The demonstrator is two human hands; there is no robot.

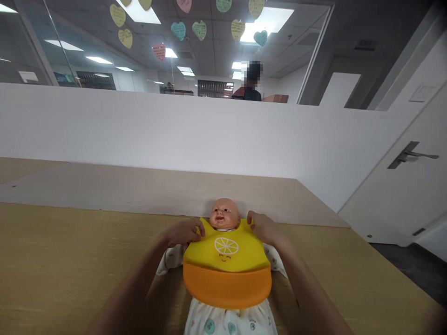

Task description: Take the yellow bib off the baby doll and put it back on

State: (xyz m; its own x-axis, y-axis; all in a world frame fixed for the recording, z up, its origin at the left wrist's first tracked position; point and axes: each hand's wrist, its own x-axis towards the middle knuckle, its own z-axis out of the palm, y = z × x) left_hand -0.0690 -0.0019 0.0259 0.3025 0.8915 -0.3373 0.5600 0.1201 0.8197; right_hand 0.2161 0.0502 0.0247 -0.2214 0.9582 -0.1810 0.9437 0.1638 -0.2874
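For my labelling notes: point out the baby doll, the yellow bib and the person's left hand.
baby doll (pixel 224 211): head view, on the top of its head
yellow bib (pixel 226 266): head view, on the yellow panel just above the orange pocket
left hand (pixel 184 233): head view, on the back of the hand

The doll's head (pixel 224 215) and the silicone bib (pixel 226 265) take up the middle of the wooden table (pixel 66 251), with the left hand (pixel 183 232) and right hand (pixel 264 228) on the bib's shoulders, so a hand must pass around them. Bare wood leaves room on the left and right, beyond the doll's spread sleeves (pixel 169 260). On the far side, a paler board (pixel 139 195) meets a white wall (pixel 174 130) that stops any farther reach, and a white door (pixel 394 163) stands off to the right.
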